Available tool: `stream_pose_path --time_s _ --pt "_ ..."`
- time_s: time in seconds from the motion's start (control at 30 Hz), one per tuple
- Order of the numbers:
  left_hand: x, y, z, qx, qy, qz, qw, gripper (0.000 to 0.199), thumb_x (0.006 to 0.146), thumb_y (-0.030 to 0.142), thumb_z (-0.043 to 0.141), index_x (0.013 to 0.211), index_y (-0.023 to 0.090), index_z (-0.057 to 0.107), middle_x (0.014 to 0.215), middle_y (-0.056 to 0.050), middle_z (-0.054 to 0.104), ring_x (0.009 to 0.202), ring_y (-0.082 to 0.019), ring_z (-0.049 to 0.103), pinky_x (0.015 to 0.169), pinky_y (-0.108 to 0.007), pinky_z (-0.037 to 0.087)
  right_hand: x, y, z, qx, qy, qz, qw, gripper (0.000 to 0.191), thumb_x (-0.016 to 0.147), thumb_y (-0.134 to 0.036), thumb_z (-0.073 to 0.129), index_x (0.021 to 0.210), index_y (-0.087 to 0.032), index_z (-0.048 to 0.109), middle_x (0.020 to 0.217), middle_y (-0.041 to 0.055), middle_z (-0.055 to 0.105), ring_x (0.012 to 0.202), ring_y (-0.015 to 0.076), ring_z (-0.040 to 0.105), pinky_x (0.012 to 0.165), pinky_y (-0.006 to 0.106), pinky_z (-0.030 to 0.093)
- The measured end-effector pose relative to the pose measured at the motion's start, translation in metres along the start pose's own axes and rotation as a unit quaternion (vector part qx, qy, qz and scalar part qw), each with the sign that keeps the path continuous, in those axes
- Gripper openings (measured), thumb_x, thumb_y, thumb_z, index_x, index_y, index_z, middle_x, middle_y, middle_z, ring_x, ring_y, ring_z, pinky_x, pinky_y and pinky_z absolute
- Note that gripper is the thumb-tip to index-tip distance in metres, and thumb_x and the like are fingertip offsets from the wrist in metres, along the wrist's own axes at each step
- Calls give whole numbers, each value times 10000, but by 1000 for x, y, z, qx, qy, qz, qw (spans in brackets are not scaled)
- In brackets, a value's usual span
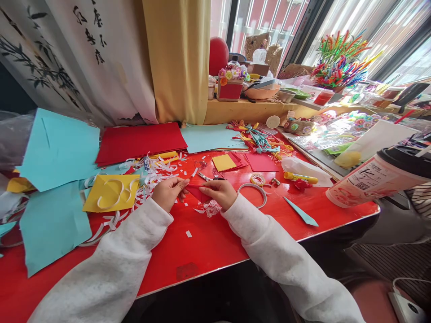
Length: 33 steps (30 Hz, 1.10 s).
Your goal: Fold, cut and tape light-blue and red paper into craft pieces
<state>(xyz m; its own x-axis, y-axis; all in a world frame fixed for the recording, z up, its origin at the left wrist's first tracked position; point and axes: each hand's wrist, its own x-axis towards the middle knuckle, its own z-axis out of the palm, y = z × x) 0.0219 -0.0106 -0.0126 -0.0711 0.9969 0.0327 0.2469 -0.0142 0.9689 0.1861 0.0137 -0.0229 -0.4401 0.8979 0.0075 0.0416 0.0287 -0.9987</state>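
Note:
Between my two hands is a small piece of folded red paper (pixel 195 193), held just above the red table. My left hand (pixel 169 193) pinches its left end with thumb and fingers. The right end is pinched by my right hand (pixel 220 193). Partly hidden behind my hands lie scissors (pixel 204 176). Crumpled clear plastic (pixel 212 208) rests beneath my right hand. To the right of it is a roll of tape (pixel 252 195), with a smaller tape roll (pixel 257 179) behind.
Paper scraps (pixel 158 172) litter the left side near yellow paper (pixel 111 193) and light-blue sheets (pixel 60 152). A red paper stack (pixel 141 140) lies at the back. On the right are a glue stick (pixel 301 178), a blue paper strip (pixel 301 211) and a large drink cup (pixel 377 177) near the edge.

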Motion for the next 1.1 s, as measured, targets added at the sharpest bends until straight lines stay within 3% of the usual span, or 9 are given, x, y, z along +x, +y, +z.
stream_pose_path --time_s 0.13,0.27,0.4,0.73,0.93,1.1 --pt "-1 0 1 3 9 -1 1000 241 653 395 527 596 161 533 482 23 543 378 -87 485 381 -197 394 0 0 1 1 -8 -1 1000 277 617 -364 586 750 -122 614 550 1 558 491 107 545 486 232 481" --pt "0 5 -1 -75 -17 -34 996 295 643 429 530 660 136 553 517 3 559 422 -98 515 428 -224 444 0 -1 1 18 5 12 1000 296 595 -381 600 747 -127 610 547 4 558 482 119 548 480 252 486" --pt "2 6 -4 -92 13 -64 994 370 632 486 520 688 121 550 572 -25 586 441 -104 523 413 -228 445 0 -2 0 27 29 14 999 298 586 -380 605 742 -126 610 552 7 561 470 119 542 503 271 487" --pt "2 4 -5 -77 12 -29 997 234 613 352 597 604 120 567 527 1 564 471 -91 520 488 -217 453 -1 -4 2 31 23 22 999 298 572 -374 615 731 -123 614 552 6 557 471 124 550 507 283 490" --pt "2 2 -1 -146 -3 -29 989 277 631 389 576 651 114 543 575 -2 538 526 -99 521 474 -215 448 0 -3 6 71 42 33 996 311 552 -373 634 732 -120 613 579 10 573 485 117 551 510 270 496" --pt "0 2 5 -145 12 -33 989 285 564 368 640 657 119 535 565 22 524 472 -74 481 437 -191 405 -3 -7 12 129 -12 83 988 340 518 -356 663 731 -96 613 598 11 598 529 121 572 515 258 500"
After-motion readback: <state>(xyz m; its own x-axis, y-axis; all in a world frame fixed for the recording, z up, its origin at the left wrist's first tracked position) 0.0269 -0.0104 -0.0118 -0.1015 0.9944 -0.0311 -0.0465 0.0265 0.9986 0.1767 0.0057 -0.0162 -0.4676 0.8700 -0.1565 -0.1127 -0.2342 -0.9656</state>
